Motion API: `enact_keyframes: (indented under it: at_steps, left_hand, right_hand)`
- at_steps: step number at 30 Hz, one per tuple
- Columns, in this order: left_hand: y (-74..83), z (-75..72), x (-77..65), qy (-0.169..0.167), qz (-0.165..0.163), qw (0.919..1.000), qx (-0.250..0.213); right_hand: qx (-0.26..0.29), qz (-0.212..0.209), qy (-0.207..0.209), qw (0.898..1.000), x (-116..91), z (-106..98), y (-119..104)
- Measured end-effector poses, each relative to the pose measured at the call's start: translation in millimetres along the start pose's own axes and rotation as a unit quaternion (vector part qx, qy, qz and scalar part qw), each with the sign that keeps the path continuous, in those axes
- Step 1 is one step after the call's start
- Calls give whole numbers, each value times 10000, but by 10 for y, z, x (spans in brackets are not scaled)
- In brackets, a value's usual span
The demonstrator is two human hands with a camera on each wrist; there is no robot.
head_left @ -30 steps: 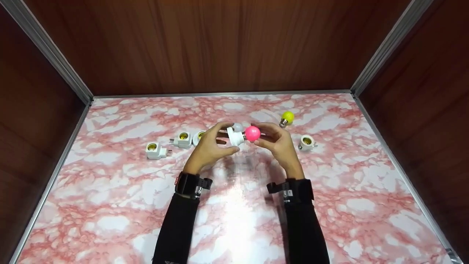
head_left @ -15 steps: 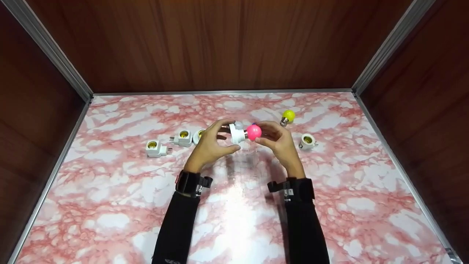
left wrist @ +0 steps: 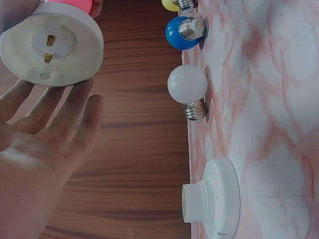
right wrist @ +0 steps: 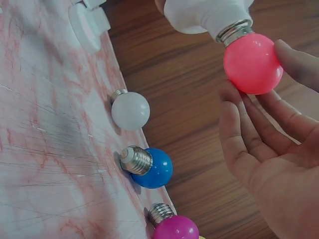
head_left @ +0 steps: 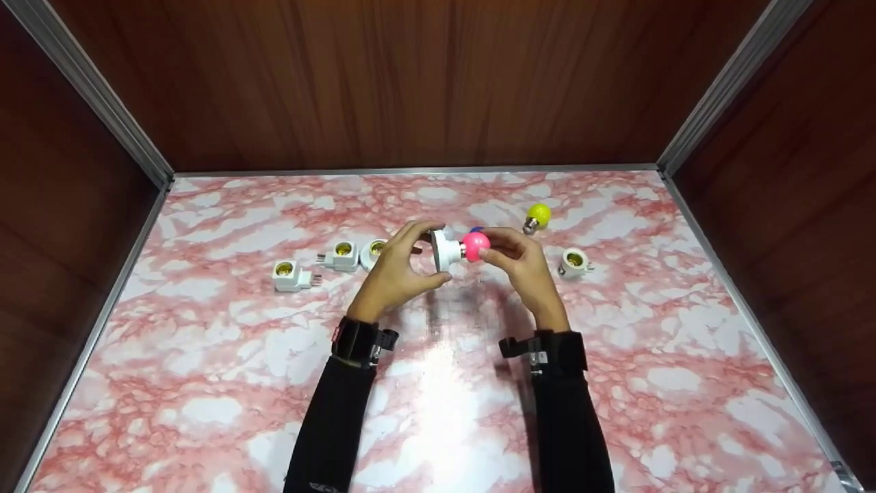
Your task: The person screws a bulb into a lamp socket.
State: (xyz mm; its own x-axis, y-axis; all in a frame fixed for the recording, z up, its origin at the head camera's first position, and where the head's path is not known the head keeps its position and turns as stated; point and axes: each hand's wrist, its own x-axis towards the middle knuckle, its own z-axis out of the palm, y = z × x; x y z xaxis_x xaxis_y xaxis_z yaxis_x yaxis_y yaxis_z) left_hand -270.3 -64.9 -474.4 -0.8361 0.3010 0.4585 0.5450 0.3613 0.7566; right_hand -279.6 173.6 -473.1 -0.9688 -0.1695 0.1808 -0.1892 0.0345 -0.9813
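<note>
While the left grip (head_left: 398,270) holds a white socket (head_left: 446,253), pink bulb (head_left: 475,246) pinched in right grip (head_left: 524,268), at the fingertips (right wrist: 285,50)

This seems to be a small work booth, rather like a lab or testing stand. Dark wood-grain panels (head_left: 410,89) close it at the back and on both sides, and grey metal strips (head_left: 102,103) cover the corners where they meet. The worktop (head_left: 671,424) fills the whole floor of this box; its surface has a red-and-white marble pattern, and along its far edge runs a thin metal border (head_left: 410,170). Cameras on black straps (head_left: 356,340) sit on the person's two wrists, which also suggests a recording station.
</note>
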Motion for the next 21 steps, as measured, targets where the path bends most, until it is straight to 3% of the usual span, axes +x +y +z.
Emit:
enact_keyframes:
  at_steps: [14, 21]
  left_hand:
    - [12, 30, 9, 96, 432, 9989, 172]
    - [4, 56, 17, 213, 480, 9983, 258]
  right_hand:
    - [3, 208, 137, 9997, -1, 1, -2]
    - [-8, 370, 317, 9988, 12, 20, -35]
